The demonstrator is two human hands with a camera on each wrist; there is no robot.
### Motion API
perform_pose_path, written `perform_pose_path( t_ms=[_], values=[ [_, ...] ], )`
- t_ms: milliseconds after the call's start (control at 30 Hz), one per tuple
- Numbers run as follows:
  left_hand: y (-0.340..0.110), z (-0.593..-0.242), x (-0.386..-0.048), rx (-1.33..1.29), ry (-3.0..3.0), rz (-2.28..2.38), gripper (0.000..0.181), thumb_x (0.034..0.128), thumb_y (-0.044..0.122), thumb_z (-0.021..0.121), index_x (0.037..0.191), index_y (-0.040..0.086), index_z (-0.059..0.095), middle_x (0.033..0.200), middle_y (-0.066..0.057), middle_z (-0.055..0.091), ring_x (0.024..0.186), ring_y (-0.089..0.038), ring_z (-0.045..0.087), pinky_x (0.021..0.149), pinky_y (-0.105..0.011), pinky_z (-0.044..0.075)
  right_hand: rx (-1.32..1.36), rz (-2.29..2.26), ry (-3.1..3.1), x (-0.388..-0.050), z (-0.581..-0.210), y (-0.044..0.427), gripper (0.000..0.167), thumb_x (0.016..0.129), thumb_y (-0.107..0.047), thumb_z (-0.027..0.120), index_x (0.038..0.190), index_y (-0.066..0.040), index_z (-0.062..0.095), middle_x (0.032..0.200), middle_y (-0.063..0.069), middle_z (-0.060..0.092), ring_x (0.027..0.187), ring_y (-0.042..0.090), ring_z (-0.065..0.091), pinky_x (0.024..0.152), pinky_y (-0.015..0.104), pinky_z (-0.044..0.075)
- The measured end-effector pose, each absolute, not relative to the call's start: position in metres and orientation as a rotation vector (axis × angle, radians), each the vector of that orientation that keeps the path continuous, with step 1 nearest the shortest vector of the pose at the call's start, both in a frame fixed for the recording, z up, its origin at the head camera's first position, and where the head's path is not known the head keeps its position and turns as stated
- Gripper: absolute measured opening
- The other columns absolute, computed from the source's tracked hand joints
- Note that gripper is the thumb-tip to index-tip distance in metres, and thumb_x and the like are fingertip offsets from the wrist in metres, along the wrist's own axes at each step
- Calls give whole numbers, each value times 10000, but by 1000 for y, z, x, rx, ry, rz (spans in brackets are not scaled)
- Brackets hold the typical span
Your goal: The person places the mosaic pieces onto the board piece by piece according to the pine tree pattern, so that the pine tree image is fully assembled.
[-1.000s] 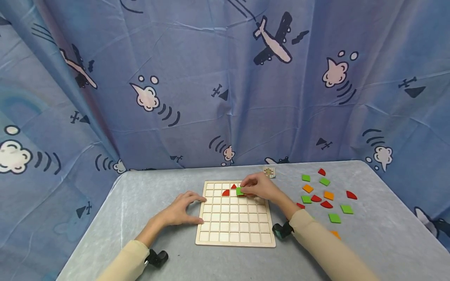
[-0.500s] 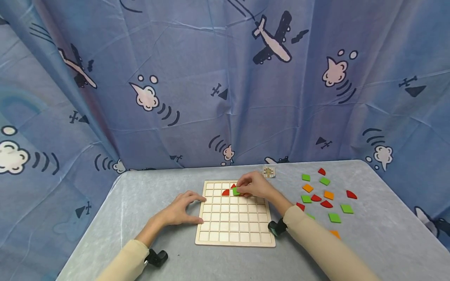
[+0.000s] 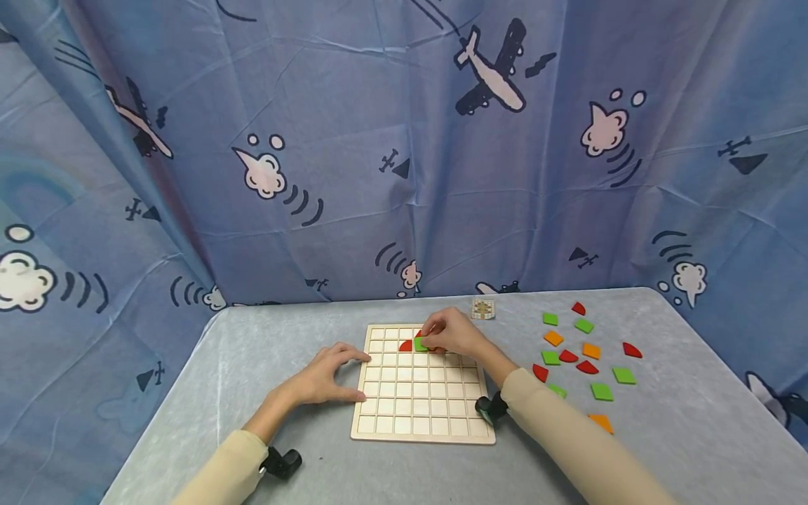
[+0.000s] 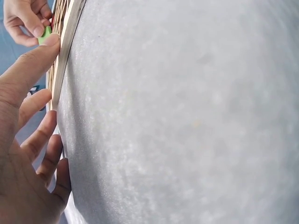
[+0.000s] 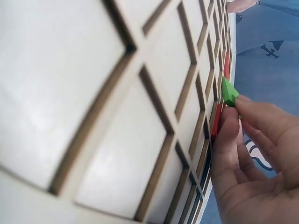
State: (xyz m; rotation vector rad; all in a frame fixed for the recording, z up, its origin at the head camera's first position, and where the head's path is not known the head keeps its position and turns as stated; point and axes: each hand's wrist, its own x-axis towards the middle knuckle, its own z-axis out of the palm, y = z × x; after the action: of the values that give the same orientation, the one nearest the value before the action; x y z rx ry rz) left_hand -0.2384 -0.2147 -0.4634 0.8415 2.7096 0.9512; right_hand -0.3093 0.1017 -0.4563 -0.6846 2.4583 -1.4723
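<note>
A light wooden grid board (image 3: 421,389) lies on the table. My left hand (image 3: 318,379) rests at its left edge, thumb and fingers spread and touching the rim. With thumb and fingertips my right hand (image 3: 459,334) pinches a green square tile (image 3: 419,344) over a cell in the second row from the top. The tile is tilted in the right wrist view. Just left of it sits a red quarter-circle tile (image 3: 406,346) in its cell. Behind the green tile, a red piece (image 3: 419,334) shows partly. Another red piece (image 5: 216,120) lies beside my right fingers, partly covered.
To the right lie several loose tiles: green squares (image 3: 602,392), orange squares (image 3: 591,351) and red quarter-circles (image 3: 632,350). A small pattern card (image 3: 483,309) lies behind the board. A blue printed curtain (image 3: 353,175) hangs at the table's back edge.
My right hand has moved a little to the left with the green tile, which is now near the red quarter-circle. My left hand has stayed at the board's edge.
</note>
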Motion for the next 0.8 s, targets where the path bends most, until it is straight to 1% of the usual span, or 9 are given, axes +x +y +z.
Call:
perform_pose_path(
  t_ms=[133,300,467,600,800],
  values=[
    [-214,-464,-238,832,2706,951,671,795,427,877,1362,165,632,1361,-32,514,1256,-322,423,1020,-583,346,-700,-1437,2480,-310,-456,100,45,868,28,757,899,32,725,693,116,690,566,262,644,530,308,496],
    [-215,-464,-238,827,2707,956,667,795,421,879,1359,163,633,1367,-35,513,1261,-325,420,1025,-584,341,-713,-1404,2496,-309,-456,98,35,869,33,750,895,32,726,668,102,682,554,254,632,529,284,462],
    [-215,-464,-239,822,2708,958,665,796,419,879,1358,162,633,1368,-35,513,1265,-326,416,1028,-584,338,-714,-1377,2523,-308,-452,96,39,866,28,751,887,42,722,663,98,682,559,270,642,542,290,474],
    [-215,-464,-239,820,2706,955,663,799,420,876,1360,163,633,1370,-37,510,1266,-328,414,1027,-585,339,-710,-1371,2533,-307,-451,96,43,854,31,764,879,32,730,681,85,688,563,249,646,549,293,497],
    [-214,-463,-238,815,2702,959,664,798,421,877,1361,166,633,1377,-43,506,1268,-331,413,1028,-586,342,-697,-1410,2493,-307,-450,102,41,869,23,750,905,31,733,735,81,680,591,203,611,549,294,489]
  ],
)
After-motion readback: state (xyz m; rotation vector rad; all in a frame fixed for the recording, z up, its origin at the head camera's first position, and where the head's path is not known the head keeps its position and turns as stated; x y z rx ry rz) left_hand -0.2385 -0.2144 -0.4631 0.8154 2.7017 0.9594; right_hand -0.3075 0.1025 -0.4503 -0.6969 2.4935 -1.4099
